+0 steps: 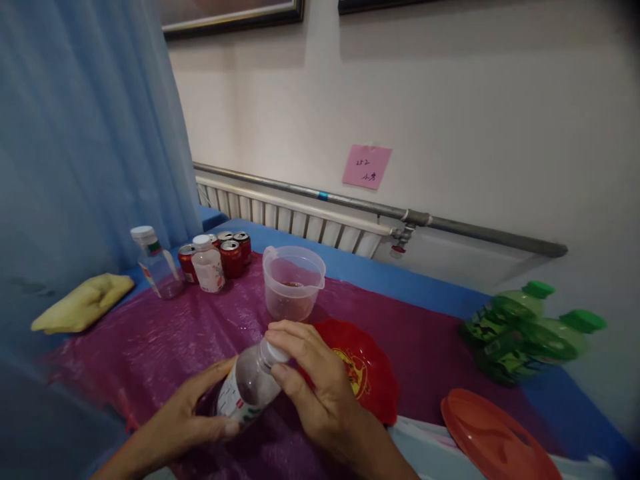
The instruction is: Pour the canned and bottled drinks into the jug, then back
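A clear bottle [255,380] with a printed label and a white cap [274,351] is tilted in front of me, its top leaning to the right. My left hand [197,407] wraps round the bottle's lower body. The fingers and thumb of my right hand [317,387] close on the white cap. Just beyond stands a translucent measuring jug [291,297] with a little liquid at its bottom. Partly behind my right hand lies a red scalloped plate [377,373] with a gold design.
At the back left stand a clear bottle [160,267], a white-capped jar [209,270] and several red cans [231,260]. A yellow cloth [85,303] lies at far left. Two green bottles [540,340] and an orange lid [495,433] are on the right. Purple plastic sheeting [200,333] covers the table.
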### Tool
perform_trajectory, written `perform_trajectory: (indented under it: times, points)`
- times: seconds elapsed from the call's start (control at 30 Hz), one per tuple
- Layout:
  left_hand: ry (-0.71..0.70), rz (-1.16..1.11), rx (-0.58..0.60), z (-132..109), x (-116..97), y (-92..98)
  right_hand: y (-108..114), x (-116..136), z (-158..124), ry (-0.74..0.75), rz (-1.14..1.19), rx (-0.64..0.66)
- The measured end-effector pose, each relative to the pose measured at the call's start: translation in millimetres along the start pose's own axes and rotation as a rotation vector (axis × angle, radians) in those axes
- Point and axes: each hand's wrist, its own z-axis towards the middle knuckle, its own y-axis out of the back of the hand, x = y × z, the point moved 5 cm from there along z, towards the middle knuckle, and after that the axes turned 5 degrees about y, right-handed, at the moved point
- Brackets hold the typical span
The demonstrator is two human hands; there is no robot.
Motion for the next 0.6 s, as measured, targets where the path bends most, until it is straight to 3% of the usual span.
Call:
perform_trajectory:
  times: [0.17,0.33,0.47,0.6]
  points:
    - [0.043,-0.075,0.131,-1,-3,-7.5,0,-1,0,-0.011,0.007,-0.01]
    - [0.035,-0.087,0.075,1,2,-3.2,-2,-4,-3,-0.047,-0.026,0.041]
    - [0.027,-0.074,-0.177,4,6,27.0,9,-10,-5,-0.122,-0.039,-0.054]
    - [0.008,-0.1,-0.63,7,3,86.0,16,-13,-4,-0.124,-0.062,-0.097]
